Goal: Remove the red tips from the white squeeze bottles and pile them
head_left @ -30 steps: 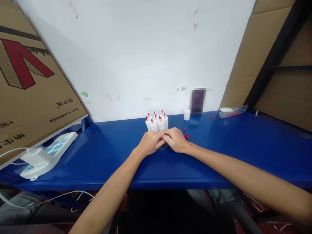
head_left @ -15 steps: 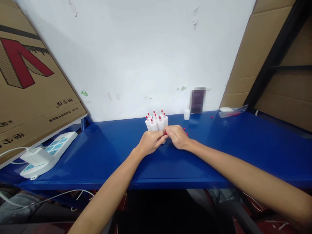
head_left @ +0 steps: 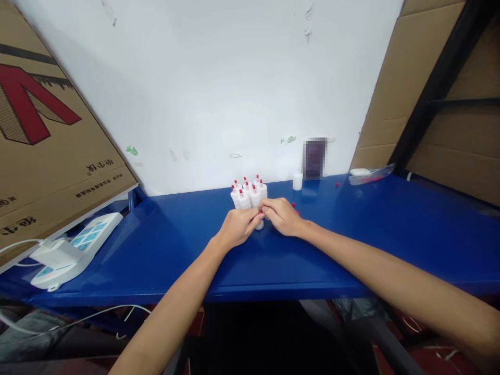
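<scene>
The left hand (head_left: 239, 227) is closed round a white bottle (head_left: 260, 226), whose base shows beneath its fingers near the middle of the blue counter (head_left: 167, 245). The right hand (head_left: 280, 216) meets it from 3 o'clock, its grip narrow, fingertips bunched at the bottle's top; whether a red piece sits between them I cannot tell. That bottle seems the unfinished one.

Just beyond the right hand, toward 3 o'clock, lie loose red caps (head_left: 294, 204), partly masked by it. At 11 o'clock, close by, about eight red-tipped bottles (head_left: 247, 194) stand upright in a tight cluster, looking finished; the hands cover some lower parts.

At 2 o'clock a white container (head_left: 297, 182) without a red tip seems left over, before a dark pixelated rectangle (head_left: 314, 158). Farther, between 2 and 3, lies a clear bag (head_left: 375, 176) with red bits inside. Well apart at 9 sits a power strip (head_left: 89, 234), a cardboard panel (head_left: 58, 146) behind it. Nothing blocks the gap to the cluster.
</scene>
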A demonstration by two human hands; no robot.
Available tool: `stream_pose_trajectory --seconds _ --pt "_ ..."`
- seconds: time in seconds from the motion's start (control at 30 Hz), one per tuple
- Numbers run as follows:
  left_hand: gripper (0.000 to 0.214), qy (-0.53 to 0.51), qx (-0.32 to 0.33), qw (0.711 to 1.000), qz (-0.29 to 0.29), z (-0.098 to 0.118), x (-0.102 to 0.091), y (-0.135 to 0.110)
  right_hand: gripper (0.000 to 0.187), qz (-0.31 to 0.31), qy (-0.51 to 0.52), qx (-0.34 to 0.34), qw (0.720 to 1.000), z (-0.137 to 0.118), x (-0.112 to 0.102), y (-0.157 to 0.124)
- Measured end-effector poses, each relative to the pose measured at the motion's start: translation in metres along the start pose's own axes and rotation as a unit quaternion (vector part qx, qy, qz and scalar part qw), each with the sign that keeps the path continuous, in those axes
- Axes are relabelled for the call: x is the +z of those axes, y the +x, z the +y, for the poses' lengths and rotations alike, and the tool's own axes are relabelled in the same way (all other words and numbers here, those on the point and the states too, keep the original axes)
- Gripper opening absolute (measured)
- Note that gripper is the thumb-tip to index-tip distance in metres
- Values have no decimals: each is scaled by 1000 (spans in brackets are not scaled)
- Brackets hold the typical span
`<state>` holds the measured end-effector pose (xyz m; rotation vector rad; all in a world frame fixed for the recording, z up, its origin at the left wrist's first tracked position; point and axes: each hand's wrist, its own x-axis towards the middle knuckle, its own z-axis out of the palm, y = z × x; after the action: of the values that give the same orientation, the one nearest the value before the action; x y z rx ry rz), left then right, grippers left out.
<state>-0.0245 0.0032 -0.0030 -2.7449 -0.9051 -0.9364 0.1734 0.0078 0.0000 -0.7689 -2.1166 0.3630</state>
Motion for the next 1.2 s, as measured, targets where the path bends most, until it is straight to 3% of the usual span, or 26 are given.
stream_pose_trajectory --seconds 0.27,0.57,0.87,1.07,1.2 --pt "43 -41 -45 998 -2 1 0 1 30 -19 2 7 1000 -1 1 1" --pt "51 -97 -158 978 94 -6 -3 3 32 60 -21 91 994 8 -1 3" --pt "48 -29 -124 992 -4 -8 -9 3 9 143 -37 89 985 16 1 11" --pt "47 9 -121 991 -59 -7 -8 3 11 132 -15 92 987 13 3 9" --pt "46 8 -122 990 -64 -7 -8 4 8 150 18 100 983 9 3 8"
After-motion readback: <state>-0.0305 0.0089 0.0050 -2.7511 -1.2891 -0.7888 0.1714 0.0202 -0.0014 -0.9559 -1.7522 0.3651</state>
